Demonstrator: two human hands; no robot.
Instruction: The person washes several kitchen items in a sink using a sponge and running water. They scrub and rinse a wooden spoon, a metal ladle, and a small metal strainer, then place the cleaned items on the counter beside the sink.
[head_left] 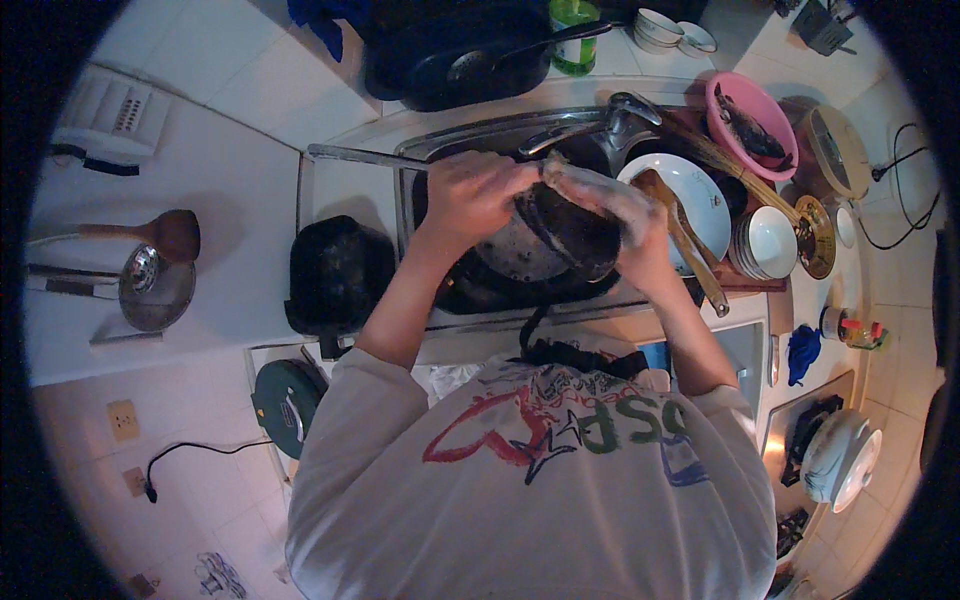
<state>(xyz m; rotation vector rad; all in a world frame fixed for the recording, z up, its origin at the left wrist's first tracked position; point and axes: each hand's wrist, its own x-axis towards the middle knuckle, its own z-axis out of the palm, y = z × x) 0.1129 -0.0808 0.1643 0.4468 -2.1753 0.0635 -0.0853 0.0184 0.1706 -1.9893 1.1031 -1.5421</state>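
Observation:
My left hand point(475, 195) is closed around a long grey handle point(365, 156) that sticks out leftward over the sink's edge. To its right, a dark, rounded pan point(575, 235) is tilted over the sink point(420, 215); the hands hide where handle and pan join. My right hand point(625, 205) curls over the pan's upper right rim. Its fingers look pale and sudsy, and whether they hold a cloth or sponge is hidden. Below lies a dark vessel with greyish, foamy water point(510, 255). Behind the hands rises the faucet point(632, 115).
Right of the sink are a white basin point(705, 215) with wooden utensils, stacked bowls point(772, 243), and a pink basin point(745, 100) holding fish. A black container point(340, 275) stands left. Behind sit a dark tub point(420, 75) and green bottle point(573, 40). A pot point(830, 460) rests at the right.

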